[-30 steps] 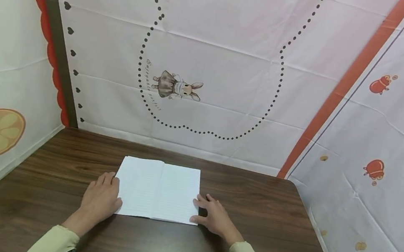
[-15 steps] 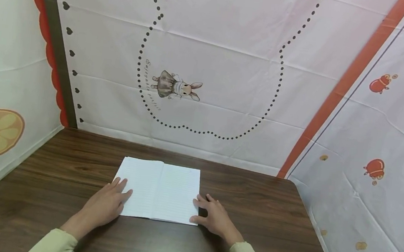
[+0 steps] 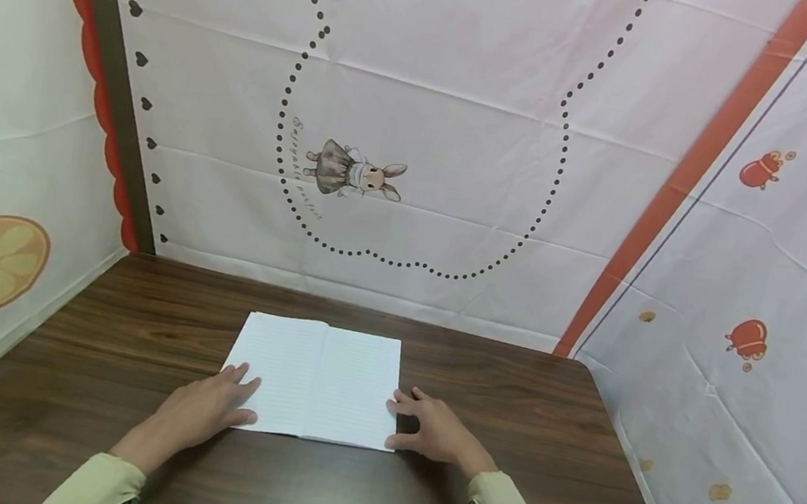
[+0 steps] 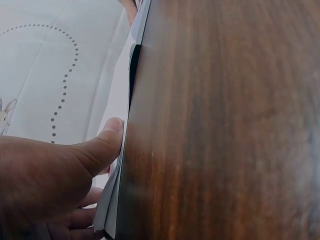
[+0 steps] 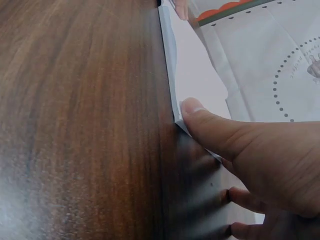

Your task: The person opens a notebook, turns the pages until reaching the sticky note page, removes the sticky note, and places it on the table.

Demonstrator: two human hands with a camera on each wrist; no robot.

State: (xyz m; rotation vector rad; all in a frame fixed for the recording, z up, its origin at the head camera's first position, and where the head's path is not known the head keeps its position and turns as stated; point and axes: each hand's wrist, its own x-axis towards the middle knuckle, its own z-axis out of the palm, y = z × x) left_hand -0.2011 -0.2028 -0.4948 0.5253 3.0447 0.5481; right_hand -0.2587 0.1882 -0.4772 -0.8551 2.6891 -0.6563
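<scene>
Since a second ago our left hand (image 3: 210, 409) has slid onto the left page of the open notebook (image 3: 315, 380), fingers flat. Our right hand (image 3: 430, 430) lies flat at its lower right corner, thumb touching, at lower centre on the counter (image 3: 101, 316). Uneven pressing could crease pages. No containers here.

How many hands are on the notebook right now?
2. The left hand rests flat on the open notebook's left page near its bottom corner; the right hand touches the right page's outer edge.
</scene>
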